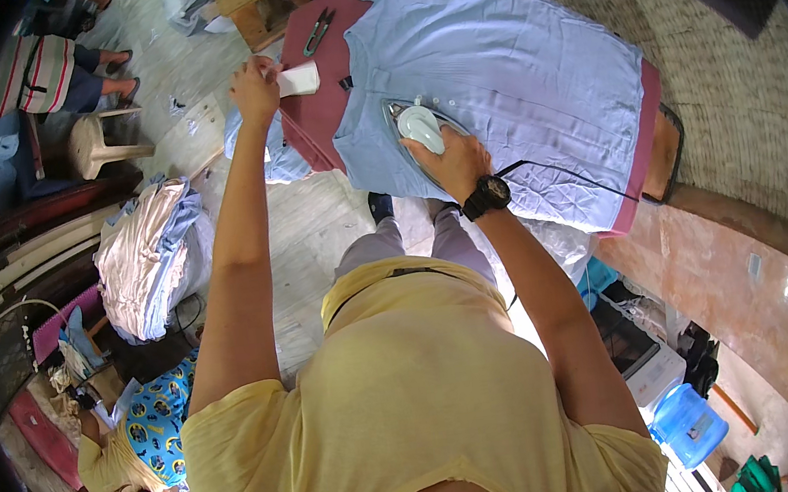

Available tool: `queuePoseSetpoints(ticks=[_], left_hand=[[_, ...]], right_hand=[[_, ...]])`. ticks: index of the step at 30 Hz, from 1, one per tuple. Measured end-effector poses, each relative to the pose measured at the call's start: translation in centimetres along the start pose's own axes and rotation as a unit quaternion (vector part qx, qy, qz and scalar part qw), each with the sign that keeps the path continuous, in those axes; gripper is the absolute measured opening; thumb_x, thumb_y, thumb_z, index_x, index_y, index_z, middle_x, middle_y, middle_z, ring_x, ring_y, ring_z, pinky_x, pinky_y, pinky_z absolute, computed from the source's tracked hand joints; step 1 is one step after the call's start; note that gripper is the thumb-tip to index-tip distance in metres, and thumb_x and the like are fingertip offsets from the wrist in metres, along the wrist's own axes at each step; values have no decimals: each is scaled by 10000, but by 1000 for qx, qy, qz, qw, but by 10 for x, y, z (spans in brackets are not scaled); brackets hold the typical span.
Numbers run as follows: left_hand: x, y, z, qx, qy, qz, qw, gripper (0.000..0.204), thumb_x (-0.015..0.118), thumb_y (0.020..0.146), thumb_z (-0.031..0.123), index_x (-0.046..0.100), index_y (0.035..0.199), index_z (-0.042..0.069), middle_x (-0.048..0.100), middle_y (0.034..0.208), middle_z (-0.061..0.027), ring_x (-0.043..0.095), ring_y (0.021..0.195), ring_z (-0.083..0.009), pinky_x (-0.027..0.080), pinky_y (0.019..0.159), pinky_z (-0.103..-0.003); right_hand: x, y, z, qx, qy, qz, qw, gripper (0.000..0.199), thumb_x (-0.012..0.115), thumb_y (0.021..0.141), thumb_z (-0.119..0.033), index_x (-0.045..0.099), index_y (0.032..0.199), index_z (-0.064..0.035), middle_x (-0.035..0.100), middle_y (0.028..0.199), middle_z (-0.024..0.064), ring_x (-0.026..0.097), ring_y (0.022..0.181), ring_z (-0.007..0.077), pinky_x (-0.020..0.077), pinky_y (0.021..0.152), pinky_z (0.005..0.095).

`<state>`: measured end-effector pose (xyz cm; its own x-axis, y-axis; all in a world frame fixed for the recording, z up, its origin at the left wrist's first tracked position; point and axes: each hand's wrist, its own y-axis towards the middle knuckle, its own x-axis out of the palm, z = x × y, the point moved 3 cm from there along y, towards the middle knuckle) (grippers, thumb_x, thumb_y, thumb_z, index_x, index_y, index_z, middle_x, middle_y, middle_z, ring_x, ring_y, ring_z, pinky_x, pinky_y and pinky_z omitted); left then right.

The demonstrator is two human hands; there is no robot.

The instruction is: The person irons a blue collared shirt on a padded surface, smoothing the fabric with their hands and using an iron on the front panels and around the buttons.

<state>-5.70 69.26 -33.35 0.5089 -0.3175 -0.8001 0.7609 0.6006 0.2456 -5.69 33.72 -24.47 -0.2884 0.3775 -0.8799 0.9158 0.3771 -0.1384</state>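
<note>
Fingers: we wrap our right hand (459, 163) around the iron (421, 129); our left hand (253, 92) seems to pinch a white card (300, 80) by its edge.
Iron: on the blue shirt (509, 58), over the board (308, 124); nose apparently up-left, away from us, long axis slanting down-right.
Pressing: we'd best glide nose-first, cloth flat, cord (581, 180) trailing clear.

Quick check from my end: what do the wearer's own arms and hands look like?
Plain, pale yellow short sleeves end above the elbows. The right hand has a chunky black watch at its wrist; the left hand shows no watch. Neither wears a glove.
</note>
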Motion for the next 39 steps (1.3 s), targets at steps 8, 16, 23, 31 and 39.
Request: queuePoseSetpoints(ticks=[8, 16, 23, 31, 39], left_hand=[[26, -97, 113, 41, -58, -190, 979, 201, 708, 820, 215, 656, 826, 21, 673, 775, -127, 648, 655, -250, 500, 621, -379], [37, -98, 97, 27, -171, -148, 974, 117, 716, 788, 172, 662, 828, 76, 636, 829, -78, 636, 740, -268, 495, 655, -390], [39, -92, 85, 53, -217, -156, 962, 195, 715, 765, 88, 719, 960, 78, 627, 870, -77, 617, 699, -213, 496, 641, -335], [43, -90, 75, 45, -284, -204, 936, 341, 709, 713, -35, 711, 1042, 52, 619, 883, -85, 622, 687, -162, 507, 629, -282], [41, -87, 76, 40, -256, -234, 937, 375, 709, 692, -60, 711, 1048, 55, 618, 899, -81, 634, 677, -146, 513, 616, -263]], right_hand=[[-7, -1, -2, -20, 19, -18, 999, 607, 666, 769, -624, 682, 892, -30, 672, 747, 218, 668, 729, 407, 526, 627, 492], [-10, 3, -8, 25, 37, 23, 999, 601, 668, 777, -617, 667, 844, -20, 667, 725, 219, 665, 711, 409, 519, 611, 496], [10, 3, -10, -7, 76, 28, 997, 597, 676, 775, -604, 671, 850, -11, 645, 691, 227, 651, 667, 418, 504, 567, 493], [21, 4, -16, 12, 44, 4, 999, 594, 651, 803, -591, 662, 862, 0, 651, 727, 246, 654, 697, 427, 510, 602, 504], [29, -3, -23, 50, 64, 0, 997, 600, 615, 832, -586, 644, 886, 11, 656, 768, 267, 657, 760, 441, 511, 671, 526]])
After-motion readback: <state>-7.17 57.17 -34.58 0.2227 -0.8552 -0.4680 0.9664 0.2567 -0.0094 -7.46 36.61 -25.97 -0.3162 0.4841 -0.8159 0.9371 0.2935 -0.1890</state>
